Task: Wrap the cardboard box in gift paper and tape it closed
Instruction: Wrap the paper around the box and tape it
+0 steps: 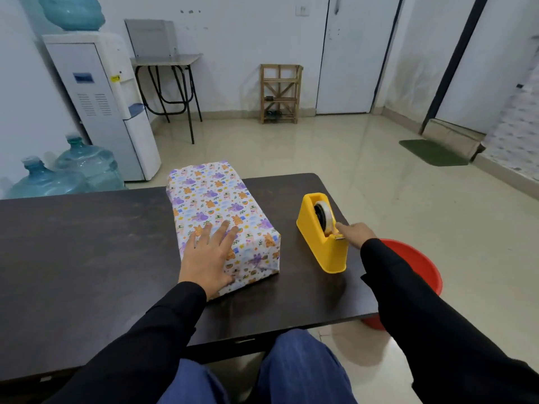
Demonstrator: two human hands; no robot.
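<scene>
The box [215, 205], covered in white gift paper with purple and orange animal prints, lies on the dark table [87, 243], its folded end facing me. My left hand [208, 255] rests flat on the box's near top, fingers straight and spread. To the right stands a yellow tape dispenser [319, 237] with a clear tape roll. My right hand [354, 233] is at the dispenser's cutter end, its fingers pinching the tape end there; the fingertips are partly hidden by the dispenser.
A red plastic tub [420, 266] sits on the floor by the table's right edge. A water dispenser [99, 106] and two water bottles [73, 173] stand at the left. A small folding table and a wooden rack stand at the far wall.
</scene>
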